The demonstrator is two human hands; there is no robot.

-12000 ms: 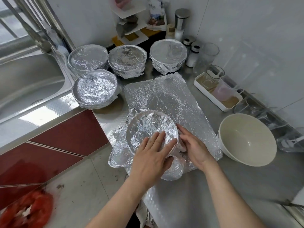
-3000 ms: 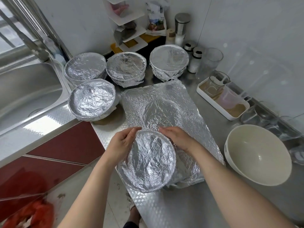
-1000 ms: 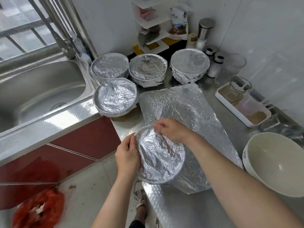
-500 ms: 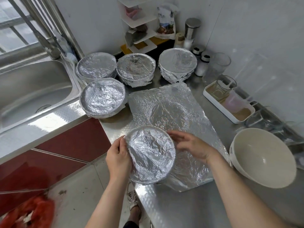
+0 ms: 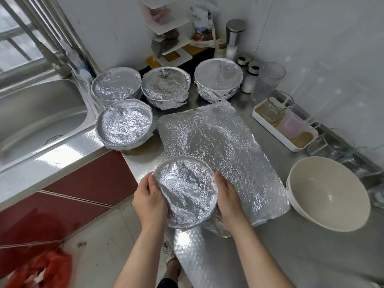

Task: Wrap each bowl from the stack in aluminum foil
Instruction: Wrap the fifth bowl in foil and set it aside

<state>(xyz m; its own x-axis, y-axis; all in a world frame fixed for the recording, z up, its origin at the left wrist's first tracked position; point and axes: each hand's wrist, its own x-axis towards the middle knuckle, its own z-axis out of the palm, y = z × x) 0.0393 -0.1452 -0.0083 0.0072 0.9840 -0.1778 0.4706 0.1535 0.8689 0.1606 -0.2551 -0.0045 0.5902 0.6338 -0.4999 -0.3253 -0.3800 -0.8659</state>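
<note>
Both grips clasp the foil-covered bowl (image 5: 187, 190) at its sides, left hand (image 5: 149, 201) and right hand (image 5: 228, 198), at the near edge of the foil sheet (image 5: 224, 142). The right hand has slid down from the far rim, so this wrap looks finished. The white bowl (image 5: 328, 194) right of the sheet waits bare.

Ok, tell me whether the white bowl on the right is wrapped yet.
Unwrapped: the white bowl shows its bare, empty inside; nothing covers it.
</note>
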